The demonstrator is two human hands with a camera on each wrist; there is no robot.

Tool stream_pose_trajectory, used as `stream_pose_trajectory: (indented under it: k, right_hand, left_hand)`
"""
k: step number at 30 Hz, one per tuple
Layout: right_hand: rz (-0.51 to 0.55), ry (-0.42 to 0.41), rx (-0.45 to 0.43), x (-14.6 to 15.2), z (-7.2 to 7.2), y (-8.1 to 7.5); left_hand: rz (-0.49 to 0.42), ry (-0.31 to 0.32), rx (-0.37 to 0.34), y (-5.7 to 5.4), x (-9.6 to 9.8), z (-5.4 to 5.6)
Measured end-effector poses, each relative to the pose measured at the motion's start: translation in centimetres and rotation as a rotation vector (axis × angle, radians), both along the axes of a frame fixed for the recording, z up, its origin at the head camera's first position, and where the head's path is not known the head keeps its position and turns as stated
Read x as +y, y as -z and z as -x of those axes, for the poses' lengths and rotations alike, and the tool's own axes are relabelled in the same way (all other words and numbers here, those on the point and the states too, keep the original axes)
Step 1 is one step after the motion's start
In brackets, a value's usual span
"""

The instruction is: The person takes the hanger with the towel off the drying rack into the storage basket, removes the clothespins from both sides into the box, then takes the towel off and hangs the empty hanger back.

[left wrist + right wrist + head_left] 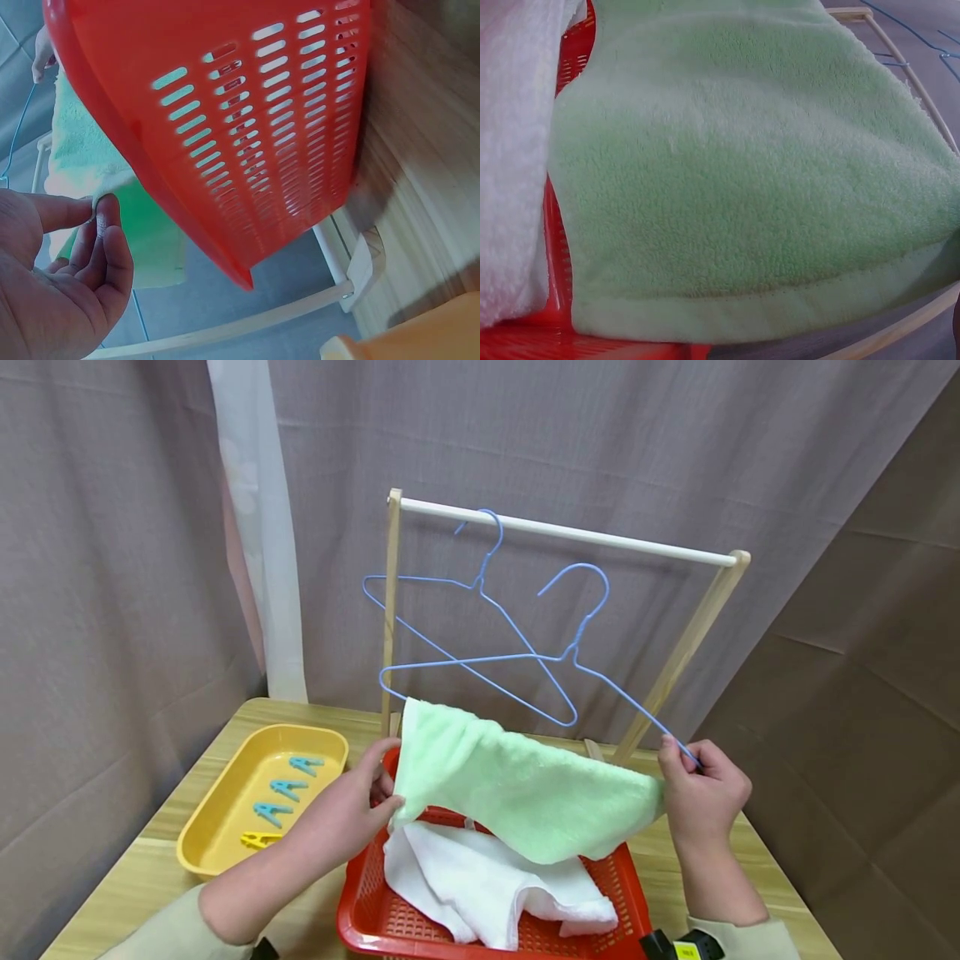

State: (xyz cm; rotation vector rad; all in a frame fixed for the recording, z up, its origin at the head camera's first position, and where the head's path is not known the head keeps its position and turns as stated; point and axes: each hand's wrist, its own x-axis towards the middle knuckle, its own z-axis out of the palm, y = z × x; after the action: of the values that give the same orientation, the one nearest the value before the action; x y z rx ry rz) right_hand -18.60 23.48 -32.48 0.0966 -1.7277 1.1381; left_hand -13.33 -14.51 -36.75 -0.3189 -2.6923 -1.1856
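Observation:
A light green towel [525, 777] drapes over the lower bar of a blue wire hanger [487, 659], above a red basket [347, 917]. My right hand [705, 793] grips the hanger at its right lower corner, beside the towel's right end. At the other end, my left hand [352, 802] pinches the towel's side edge; the left wrist view shows thumb and forefinger [109, 206] closed on the hem. Green pile and a flat hem band fill most of the right wrist view. Inside the basket lies a crumpled white towel [487, 877].
Behind the basket stands a wooden rack with a white rod [570, 533], from which a second blue hanger [480, 583] hangs bare. To the left, a yellow tray [187, 852] holds several teal clothespins [287, 789] and a yellow clothespin [260, 840]. Grey curtains [600, 435] hang behind.

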Motion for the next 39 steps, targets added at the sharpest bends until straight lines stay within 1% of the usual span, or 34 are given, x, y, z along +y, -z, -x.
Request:
stream_pose_trajectory:
  k: [5,7,14,19,23,29,34,39]
  right_hand:
    - [-0.002,0.012,0.005,0.4,0.5,0.6]
    - [-0.005,0.018,0.006,0.5,0.6,0.7]
    - [0.009,0.012,0.018,0.5,0.6,0.5]
    - [0.003,0.004,0.021,0.7,0.7,0.8]
    - [-0.015,-0.019,0.025,0.6,0.5,0.8]
    - [-0.064,-0.058,0.047,0.5,0.2,0.5]
    - [-0.048,-0.052,0.054,0.4,0.2,0.7]
    - [-0.056,-0.054,0.05,0.4,-0.1,0.6]
  left_hand:
    - [-0.01,-0.016,-0.052,0.1,-0.1,-0.2]
    - [-0.011,-0.019,-0.062,0.1,-0.1,-0.2]
    - [-0.013,-0.004,-0.025,0.4,-0.1,-0.1]
    - [-0.024,-0.017,-0.048,0.5,-0.2,0.1]
    - [-0.023,-0.046,-0.059,0.5,-0.3,0.4]
    - [-0.037,-0.061,-0.038,0.4,-0.7,1.3]
    - [-0.09,-0.055,-0.032,0.3,-1.2,2.0]
    - [-0.132,-0.059,-0.044,-0.1,-1.5,2.4]
